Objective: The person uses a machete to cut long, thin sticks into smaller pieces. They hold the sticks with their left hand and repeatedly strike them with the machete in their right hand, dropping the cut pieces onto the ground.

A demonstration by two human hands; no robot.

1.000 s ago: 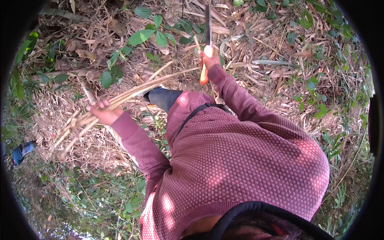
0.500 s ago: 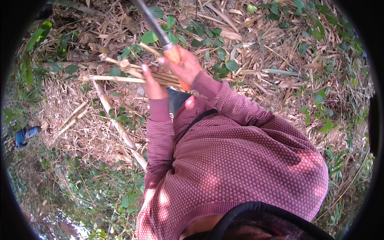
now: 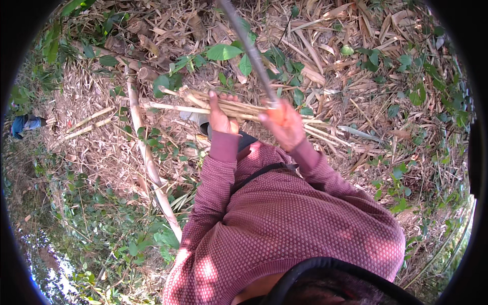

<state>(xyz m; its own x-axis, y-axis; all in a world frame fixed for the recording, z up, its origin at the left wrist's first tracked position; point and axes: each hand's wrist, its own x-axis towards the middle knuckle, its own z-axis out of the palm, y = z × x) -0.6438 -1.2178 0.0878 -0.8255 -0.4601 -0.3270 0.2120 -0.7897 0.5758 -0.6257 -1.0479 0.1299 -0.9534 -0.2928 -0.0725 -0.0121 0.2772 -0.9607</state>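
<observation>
A bundle of thin, pale bamboo sticks (image 3: pixel 248 108) lies across in front of my body, knobbly ends to the left and thin ends fanning out to the right. My left hand (image 3: pixel 222 118) is wrapped round it near the knobbly end, thumb on the near side. In my right hand (image 3: pixel 287 127) is the orange handle of a long-bladed tool (image 3: pixel 249 51). Its narrow metal blade points up and away to the left, slightly blurred. The right hand is at the right part of the bundle; whether its fingers also touch the sticks I cannot tell.
A long pale pole (image 3: pixel 147 152) lies on the ground to the left, with two shorter cut sticks (image 3: pixel 86 127) beyond it. Cut logs (image 3: pixel 145 71) lie farther ahead. Dry leaf litter and green plants (image 3: pixel 223 52) surround me. A person (image 3: pixel 25 124) is at the far left.
Both hands and the bundle have shifted right in the picture. My right hand has moved right along the sticks, away from my left, and the thin ends now show beyond it.
</observation>
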